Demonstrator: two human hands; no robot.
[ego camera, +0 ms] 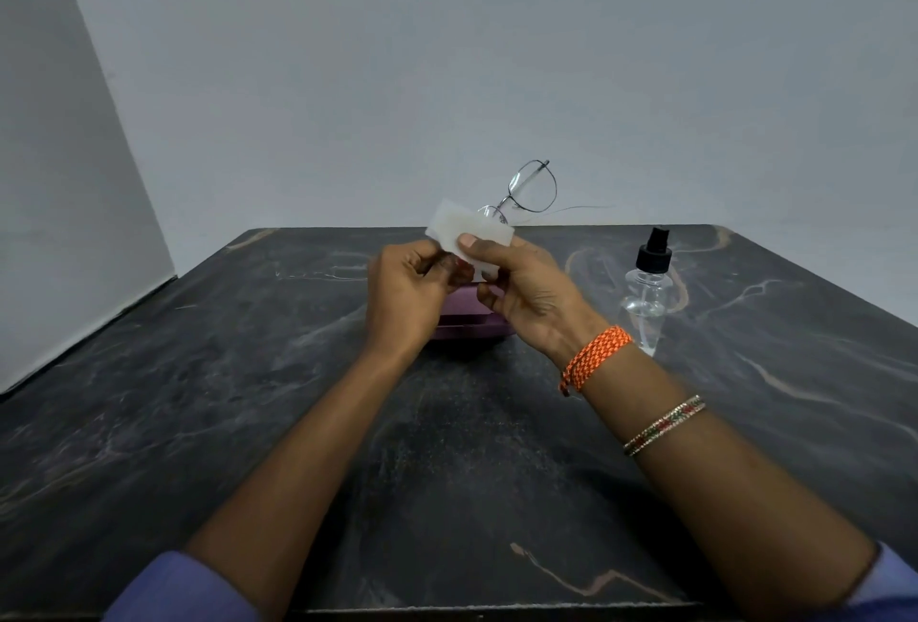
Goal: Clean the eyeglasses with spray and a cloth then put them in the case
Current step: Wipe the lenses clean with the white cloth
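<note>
Thin metal-framed eyeglasses [532,187] are held up above the table's far side, one lens sticking up and the other wrapped in a white cloth [459,227]. My right hand [526,288] pinches the cloth over that lens, thumb on top. My left hand [410,296] has its fingers curled at the lower left of the cloth and glasses; what exactly it grips is hidden. A purple case [467,318] lies on the table directly under both hands, mostly covered by them. A clear spray bottle [646,293] with a black nozzle stands to the right of my right hand.
The dark marbled table [248,398] stretches wide on all sides and ends at a grey wall [397,50] behind. Orange and beaded bracelets sit on my right wrist.
</note>
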